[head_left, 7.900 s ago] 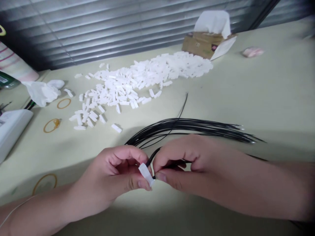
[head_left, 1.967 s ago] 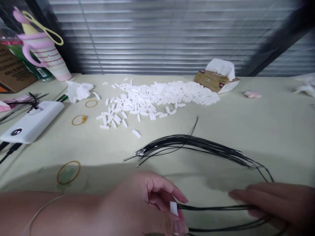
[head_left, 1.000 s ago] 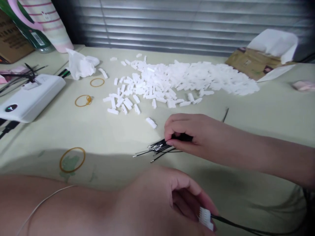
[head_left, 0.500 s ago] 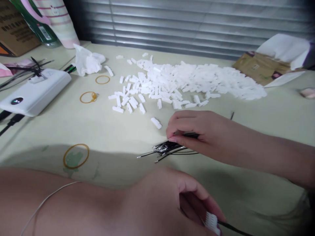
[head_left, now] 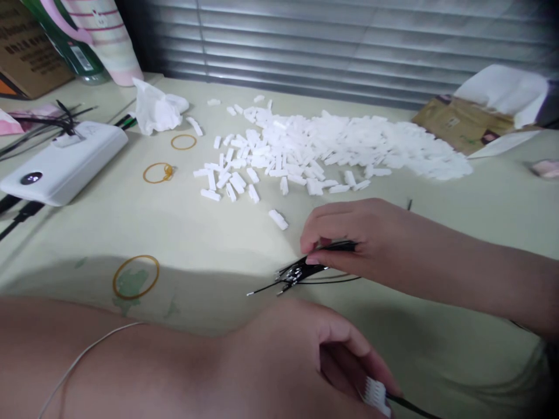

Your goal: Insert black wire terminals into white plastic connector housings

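The nearer right hand (head_left: 349,233) pinches black wires (head_left: 311,271) running two-to-eight o'clock, while the left hand (head_left: 301,355) holds a white connector housing (head_left: 376,394) at that pinch's five o'clock.

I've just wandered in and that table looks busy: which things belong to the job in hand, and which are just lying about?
In the job:
white connector, held in the left hand
black wires, pinched by the right hand
probably the heap of similar white pieces

Apparently just lying about:
yellow bands
white device with cables
crumpled tissue
striped cup
brown packet
green bottle
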Demonstrator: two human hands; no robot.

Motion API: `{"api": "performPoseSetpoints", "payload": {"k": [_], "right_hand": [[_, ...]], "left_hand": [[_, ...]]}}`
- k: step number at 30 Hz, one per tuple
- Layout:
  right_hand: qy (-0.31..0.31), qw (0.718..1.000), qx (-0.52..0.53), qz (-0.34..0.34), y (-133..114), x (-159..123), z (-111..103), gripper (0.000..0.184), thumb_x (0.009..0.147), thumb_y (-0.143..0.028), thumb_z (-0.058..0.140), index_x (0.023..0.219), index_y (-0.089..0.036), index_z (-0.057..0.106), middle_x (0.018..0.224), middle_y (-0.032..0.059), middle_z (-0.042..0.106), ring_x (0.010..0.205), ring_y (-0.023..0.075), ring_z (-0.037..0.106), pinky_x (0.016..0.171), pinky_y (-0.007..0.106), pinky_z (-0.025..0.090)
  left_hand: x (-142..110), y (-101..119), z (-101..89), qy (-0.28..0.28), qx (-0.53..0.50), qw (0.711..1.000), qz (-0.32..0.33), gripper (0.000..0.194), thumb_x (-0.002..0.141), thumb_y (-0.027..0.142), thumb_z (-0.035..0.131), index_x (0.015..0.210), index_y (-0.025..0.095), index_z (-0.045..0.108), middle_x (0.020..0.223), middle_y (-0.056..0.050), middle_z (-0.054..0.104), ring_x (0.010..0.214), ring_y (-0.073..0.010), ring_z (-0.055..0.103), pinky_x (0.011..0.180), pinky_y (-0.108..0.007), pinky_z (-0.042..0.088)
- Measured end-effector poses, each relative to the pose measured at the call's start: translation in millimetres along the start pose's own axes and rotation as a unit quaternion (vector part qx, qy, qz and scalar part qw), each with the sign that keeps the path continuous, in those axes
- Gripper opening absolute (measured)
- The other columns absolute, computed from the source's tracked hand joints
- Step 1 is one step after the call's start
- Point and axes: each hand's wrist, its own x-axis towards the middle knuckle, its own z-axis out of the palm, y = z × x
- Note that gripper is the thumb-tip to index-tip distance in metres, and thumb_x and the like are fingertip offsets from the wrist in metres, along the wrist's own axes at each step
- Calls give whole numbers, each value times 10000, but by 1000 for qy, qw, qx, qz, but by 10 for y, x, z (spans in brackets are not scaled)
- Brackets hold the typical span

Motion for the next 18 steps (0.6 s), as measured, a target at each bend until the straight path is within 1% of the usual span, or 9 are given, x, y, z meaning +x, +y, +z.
{"api": "performPoseSetpoints", "payload": {"k": [2, 6, 8, 11, 13, 15, 18], "right_hand": [[-10, 1000, 9, 12, 2, -2, 12, 137, 849, -237, 563, 729, -204, 619, 751, -35, 619, 701, 83, 532, 619, 223, 382], [-34, 998, 26, 48, -15, 17, 20, 104, 814, -209, 575, 733, -204, 640, 747, -28, 627, 665, 87, 537, 582, 217, 392], [-37, 997, 28, 59, -43, 24, 2, 91, 817, -213, 575, 752, -195, 637, 766, -14, 627, 675, 97, 535, 591, 226, 392], [-39, 997, 26, 55, -88, 13, -31, 111, 836, -176, 538, 740, -170, 592, 794, 12, 607, 720, 108, 520, 631, 239, 380], [-48, 997, 32, 43, -96, -2, -37, 145, 852, -158, 504, 722, -167, 567, 799, 13, 595, 731, 105, 519, 646, 239, 374], [-50, 997, 42, 39, -85, -17, -27, 174, 876, -196, 487, 723, -176, 566, 807, 6, 593, 734, 104, 529, 648, 236, 376], [-44, 998, 41, 33, -62, -30, -8, 198, 896, -239, 468, 744, -183, 582, 824, 5, 598, 743, 107, 542, 651, 231, 380]], "left_hand": [[0, 0, -7, -2, 1, 1000, 3, 532, 316, 295, 920, 775, 166, 684, 682, 43, 627, 677, -118, 534, 688, -275, 388], [-16, 18, -8, 11, 12, 1000, -16, 526, 297, 236, 917, 755, 165, 670, 672, 47, 627, 680, -119, 539, 693, -264, 395], [-26, 27, -6, 15, 23, 1000, -14, 526, 306, 226, 913, 772, 169, 674, 687, 47, 632, 684, -119, 545, 682, -256, 397], [-39, 43, 5, 12, 30, 999, -6, 517, 328, 227, 907, 788, 168, 677, 682, 50, 632, 686, -121, 544, 674, -260, 389], [-42, 57, 18, 19, 27, 999, -25, 510, 309, 198, 905, 761, 164, 671, 658, 57, 627, 681, -119, 542, 675, -263, 382], [-36, 70, 28, 23, 19, 999, -41, 494, 299, 161, 896, 737, 166, 668, 649, 64, 632, 671, -113, 544, 673, -259, 381], [-15, 77, 25, 34, 18, 998, -47, 437, 333, 145, 875, 716, 174, 670, 641, 67, 638, 651, -102, 550, 651, -240, 382]]}}
